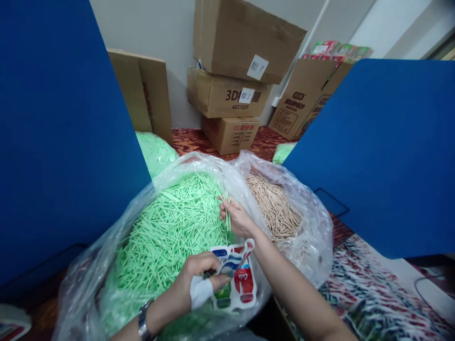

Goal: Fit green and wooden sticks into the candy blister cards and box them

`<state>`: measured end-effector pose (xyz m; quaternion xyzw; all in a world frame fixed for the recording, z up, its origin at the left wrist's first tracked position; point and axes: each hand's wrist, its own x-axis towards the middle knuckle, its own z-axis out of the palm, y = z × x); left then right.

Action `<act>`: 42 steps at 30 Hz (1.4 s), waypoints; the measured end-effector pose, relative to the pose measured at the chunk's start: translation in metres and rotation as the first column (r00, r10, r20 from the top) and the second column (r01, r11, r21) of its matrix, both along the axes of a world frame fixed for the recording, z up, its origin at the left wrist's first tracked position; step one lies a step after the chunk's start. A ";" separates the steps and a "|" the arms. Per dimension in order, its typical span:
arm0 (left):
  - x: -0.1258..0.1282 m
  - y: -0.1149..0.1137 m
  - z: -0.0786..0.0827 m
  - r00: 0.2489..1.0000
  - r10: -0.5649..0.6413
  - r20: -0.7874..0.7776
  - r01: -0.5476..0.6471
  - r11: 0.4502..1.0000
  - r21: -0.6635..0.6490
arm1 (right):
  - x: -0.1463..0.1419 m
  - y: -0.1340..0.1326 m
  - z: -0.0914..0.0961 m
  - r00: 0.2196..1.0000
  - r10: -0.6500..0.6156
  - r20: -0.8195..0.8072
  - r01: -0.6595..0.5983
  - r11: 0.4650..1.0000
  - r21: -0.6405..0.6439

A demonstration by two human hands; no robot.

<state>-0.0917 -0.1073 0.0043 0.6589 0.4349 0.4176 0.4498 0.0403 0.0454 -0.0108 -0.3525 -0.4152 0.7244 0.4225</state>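
My left hand [204,278], with white wrap at the thumb and a watch on the wrist, grips a printed packet [245,283]. Bottle shapes and the word "Cola" show on its red, blue and green print, and its upper right corner curls up. Something small and dark shows between the fingers, too hidden to name. Higher up, my right hand [237,217] pinches several thin green sticks [226,213], held roughly upright. It is over the right edge of a heap of green sticks [174,227] inside a clear plastic bag [124,222].
Another clear bag [316,227] on the right holds brown sticks [273,203]. Blue panels [64,132] [384,151] flank both sides. Cardboard boxes [231,92] are stacked by the wall, and an open carton [302,94] with colourful packs leans at the back right.
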 end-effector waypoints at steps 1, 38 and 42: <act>0.000 0.002 0.000 1.000 0.006 -0.006 -0.006 1.000 -0.004 | 0.002 0.000 0.003 1.000 0.027 -0.016 -0.028 0.999 -0.017; 0.004 0.017 -0.027 0.981 0.170 -0.094 -0.169 0.985 0.018 | 0.008 -0.079 0.087 0.970 -0.244 -0.007 0.208 0.810 0.548; 0.004 0.013 -0.025 0.974 0.191 -0.123 -0.177 0.977 0.120 | 0.005 -0.090 0.075 0.938 -0.342 0.063 0.224 0.731 0.644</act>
